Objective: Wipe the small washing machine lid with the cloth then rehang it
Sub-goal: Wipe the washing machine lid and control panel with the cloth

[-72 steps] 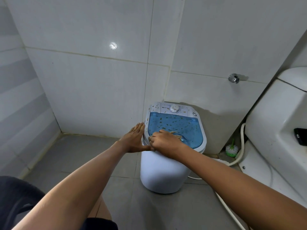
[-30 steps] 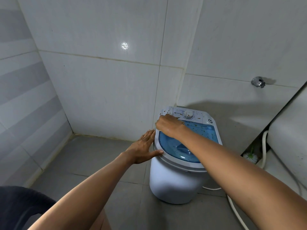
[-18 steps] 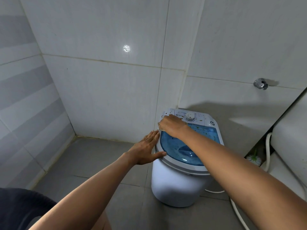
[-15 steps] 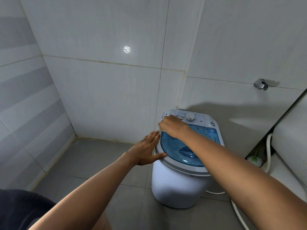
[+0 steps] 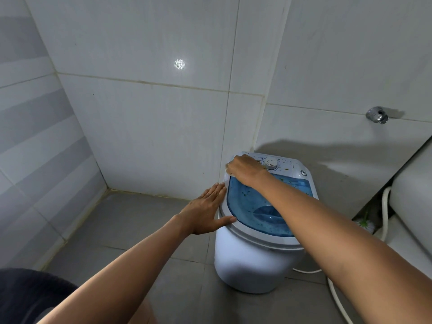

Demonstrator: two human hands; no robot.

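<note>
While the right hand (image 5: 244, 170) presses down, curled, on the back left corner of the washing machine's control panel (image 5: 280, 166), a sliver of cloth (image 5: 261, 165) peeks out under the fingers, so it's grasping the cloth there. Left hand (image 5: 207, 212) lies flat and released, fingers straight, thumb resting on the lid's white rim (image 5: 228, 217). Blue see-through lid (image 5: 254, 206) is down, flecked with specks. Small white washing machine (image 5: 253, 265) stands on the grey floor (image 5: 140, 225), right by the tiled wall (image 5: 163, 136), a white hose (image 5: 336, 298) trailing beside it.
</note>
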